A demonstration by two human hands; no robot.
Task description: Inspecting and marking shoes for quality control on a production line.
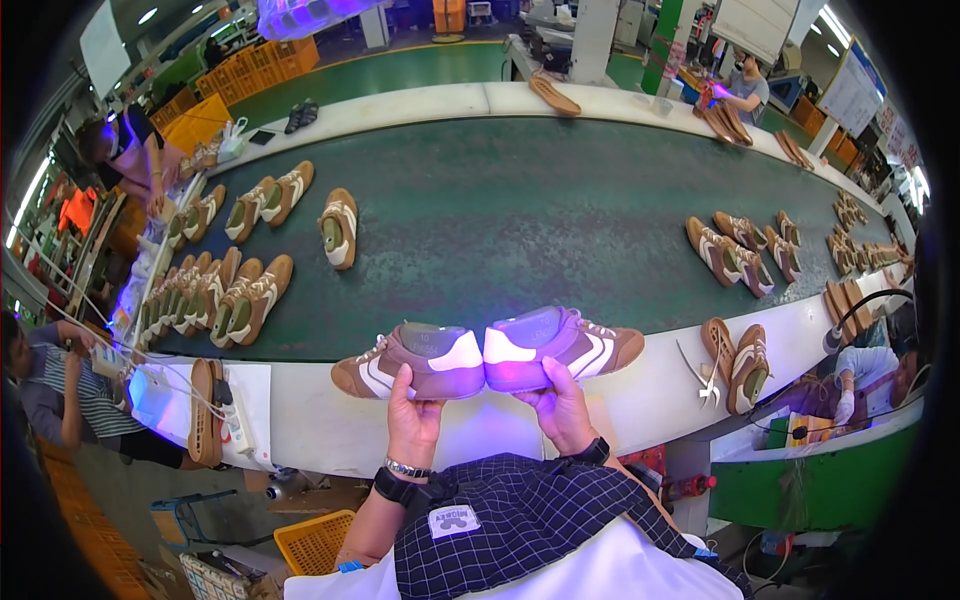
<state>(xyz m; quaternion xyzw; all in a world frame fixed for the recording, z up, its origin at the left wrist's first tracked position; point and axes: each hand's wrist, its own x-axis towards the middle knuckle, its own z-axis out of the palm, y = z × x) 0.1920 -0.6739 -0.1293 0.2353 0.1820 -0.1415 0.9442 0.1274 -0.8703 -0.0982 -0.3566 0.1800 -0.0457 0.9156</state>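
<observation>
A brown sneaker [412, 362] with white side stripes is gripped by my left hand [414, 425], its toe pointing left. My right hand [563, 412] grips the matching brown sneaker [560, 348], toe pointing right. The white heel patches of the two shoes face each other in the middle, touching or nearly so. Both shoes are held over the near white ledge, and violet light falls on their heels. Each thumb lies against a shoe's side; the other fingers are mostly hidden beneath.
Beyond the ledge runs a green conveyor belt [480, 220] with sneakers at both ends. A single sneaker [338, 230] stands left of centre. On the right ledge lie scissors [708, 388] beside another sneaker [748, 368]. Shoe soles [205, 412] and a power strip [236, 420] lie at left. Co-workers stand around.
</observation>
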